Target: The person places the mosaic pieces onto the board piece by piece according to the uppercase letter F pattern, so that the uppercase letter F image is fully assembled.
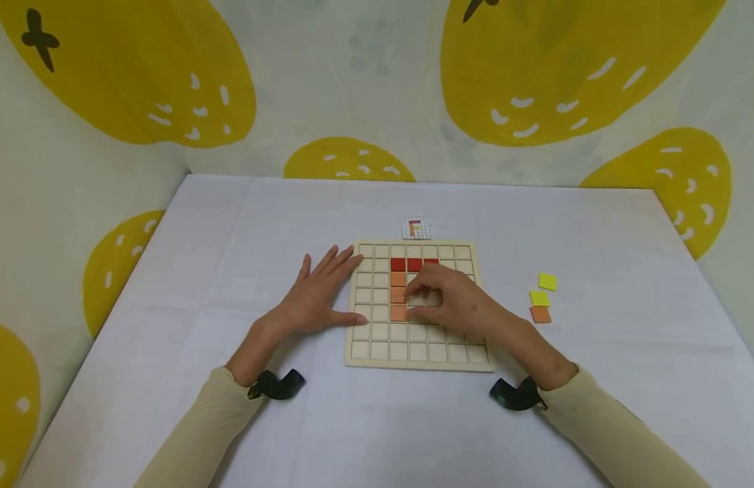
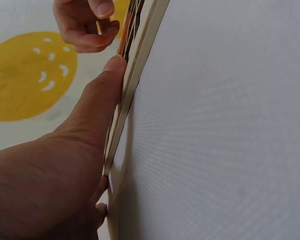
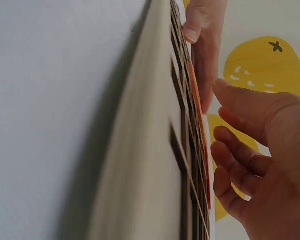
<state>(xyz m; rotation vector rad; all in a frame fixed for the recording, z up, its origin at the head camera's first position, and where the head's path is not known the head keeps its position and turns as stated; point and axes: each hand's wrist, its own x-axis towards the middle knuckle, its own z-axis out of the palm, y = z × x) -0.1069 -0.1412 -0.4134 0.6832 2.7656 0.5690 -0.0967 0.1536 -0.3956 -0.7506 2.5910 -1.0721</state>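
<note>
A square wooden grid board (image 1: pixel 421 351) lies on the table. Three red tiles (image 1: pixel 398 264) form a row in its upper part, the rightmost partly hidden by my right hand. Beneath the leftmost red one runs a column of three orange tiles (image 1: pixel 398 278). My left hand (image 1: pixel 314 298) rests with spread fingers at the board's left edge, thumb on the rim. My right hand (image 1: pixel 453 298) hovers over the board, its thumb and fingertips beside the lower orange tiles. In the right wrist view, the right hand's fingers (image 3: pixel 235 160) are loosely bent with nothing between them.
A small pattern card (image 1: pixel 416 228) lies just behind the board. Off to the right are two yellow tiles (image 1: pixel 548 281) and a loose orange tile (image 1: pixel 540 314). A white cloth (image 1: pixel 261 224) covers the table, with a patterned wall behind. Black wrist mounts (image 1: pixel 281 385) sit on both sleeves.
</note>
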